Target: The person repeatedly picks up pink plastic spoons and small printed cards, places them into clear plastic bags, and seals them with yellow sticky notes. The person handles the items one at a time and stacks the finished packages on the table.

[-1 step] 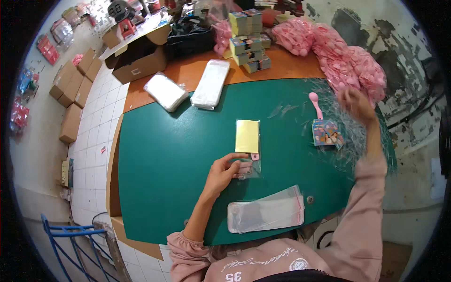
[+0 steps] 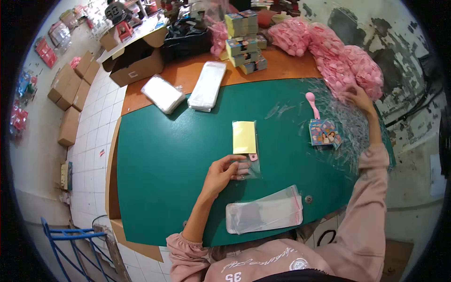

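Observation:
My left hand (image 2: 221,172) pinches the lower end of a clear plastic bag (image 2: 254,172) lying on the table. Inside the bag is a yellow card (image 2: 244,137), and the pink end of a handle (image 2: 253,157) shows below it. My right hand (image 2: 359,99) reaches to the far right, its fingers curled at the near edge of a pink bundle (image 2: 346,77) of what look like spoons. What those fingers hold, if anything, is hidden. A loose pink spoon (image 2: 313,105) lies left of that hand, above several printed cards (image 2: 324,133).
Tangled clear film strips (image 2: 352,127) cover the table's right side. Flat clear bags (image 2: 265,212) lie near my body. Two white packs (image 2: 207,86) and stacked card bundles (image 2: 242,44) stand at the back, beside an open carton (image 2: 136,68). The green tabletop (image 2: 164,164) has a curved edge.
My right hand has moved slightly down and left against the pink bundle and is less blurred. My left hand stays on the bag. The whole view has shifted slightly.

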A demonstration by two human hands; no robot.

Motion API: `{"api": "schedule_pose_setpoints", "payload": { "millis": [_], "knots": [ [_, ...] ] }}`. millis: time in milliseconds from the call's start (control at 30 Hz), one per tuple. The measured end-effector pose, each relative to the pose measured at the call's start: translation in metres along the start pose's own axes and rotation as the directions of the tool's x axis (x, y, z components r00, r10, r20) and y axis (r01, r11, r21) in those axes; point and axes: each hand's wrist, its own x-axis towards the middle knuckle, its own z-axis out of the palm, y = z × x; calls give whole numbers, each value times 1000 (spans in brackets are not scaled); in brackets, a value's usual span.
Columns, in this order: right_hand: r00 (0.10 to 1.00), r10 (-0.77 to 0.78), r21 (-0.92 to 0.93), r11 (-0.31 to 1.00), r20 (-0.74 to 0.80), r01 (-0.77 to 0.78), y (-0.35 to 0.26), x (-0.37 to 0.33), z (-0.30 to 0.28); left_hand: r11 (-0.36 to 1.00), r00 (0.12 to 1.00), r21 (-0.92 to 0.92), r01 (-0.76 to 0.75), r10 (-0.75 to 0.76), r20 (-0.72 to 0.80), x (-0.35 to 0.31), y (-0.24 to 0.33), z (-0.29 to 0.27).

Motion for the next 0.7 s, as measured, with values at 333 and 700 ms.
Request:
{"api": "schedule_pose_setpoints", "payload": {
  "millis": [333, 700],
  "knots": [
    [814, -564, -149, 800, 141, 581, -94, -74, 149, 1000, 999, -6, 16, -16, -52, -11, 1, -9],
    [853, -399, 266, 909, 336, 321, -85, -110, 259, 902, 971, 392, -182, 228, -73, -9, 1, -3]
  ]
}}
